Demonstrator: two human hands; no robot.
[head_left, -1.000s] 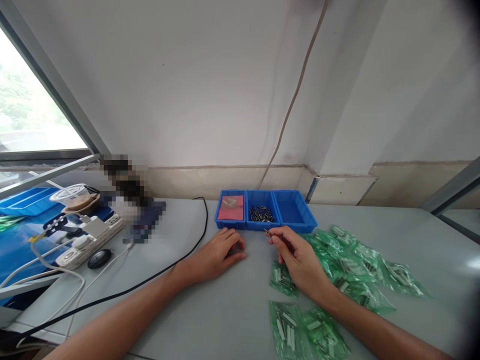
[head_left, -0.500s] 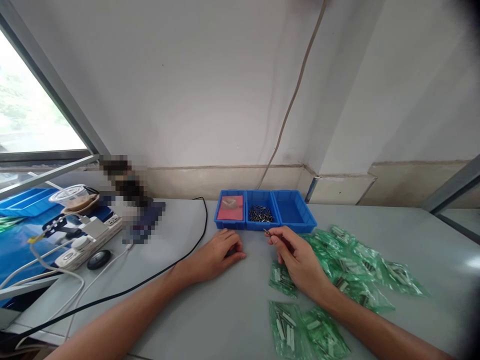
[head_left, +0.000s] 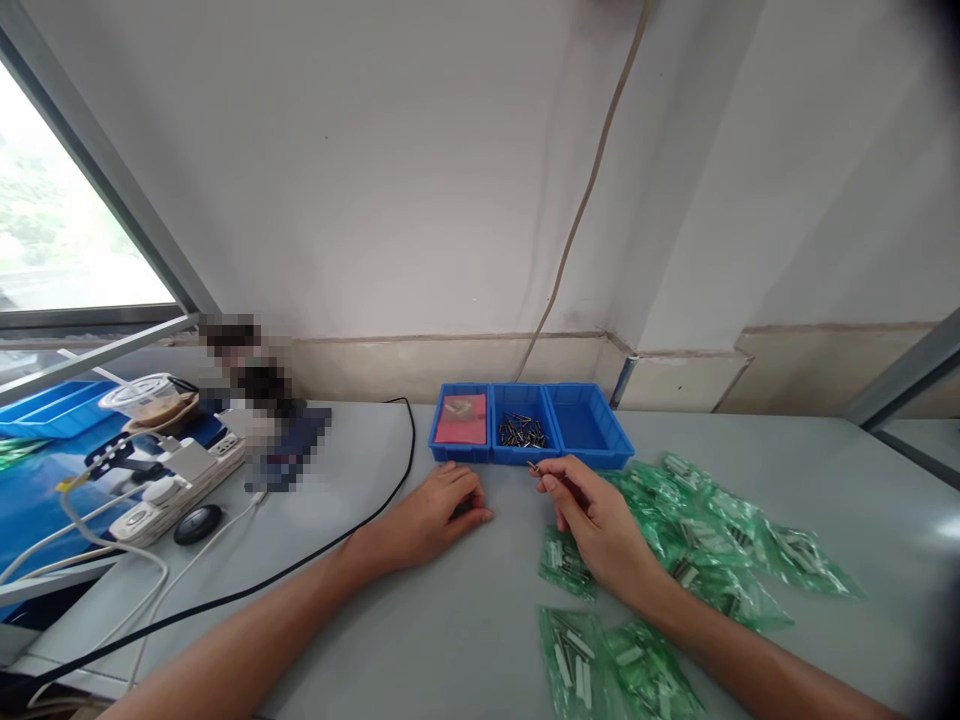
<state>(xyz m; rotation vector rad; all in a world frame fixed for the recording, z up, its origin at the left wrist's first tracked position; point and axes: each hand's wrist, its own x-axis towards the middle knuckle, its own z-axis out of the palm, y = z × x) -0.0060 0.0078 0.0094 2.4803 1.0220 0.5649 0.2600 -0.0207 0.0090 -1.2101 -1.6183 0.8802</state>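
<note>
My right hand (head_left: 589, 515) is raised just in front of a blue three-part tray (head_left: 525, 461). Thumb and forefinger pinch a small screw (head_left: 533, 467), whose end pokes out to the left. Dark metal screws (head_left: 523, 431) lie heaped in the tray's middle compartment. In the left compartment is a pink sheet (head_left: 461, 424) with a small clear plastic bag on it. Resting on the table, my left hand (head_left: 435, 512) has loosely curled fingers, the thumb apart from them and nothing held. Beneath the right hand lies a small green bag (head_left: 564, 562) of metal and white parts.
More green bags (head_left: 697, 530) of parts spread over the right side of the table (head_left: 420, 640), with two near its front edge. On the left are a black cable (head_left: 300, 555), a mouse (head_left: 198, 523), a power strip (head_left: 180, 490) and a lidded cup (head_left: 146, 393).
The view has tilted very slightly, so everything sits a little lower. Both hands keep their places, and the screw stays in my right fingers.
</note>
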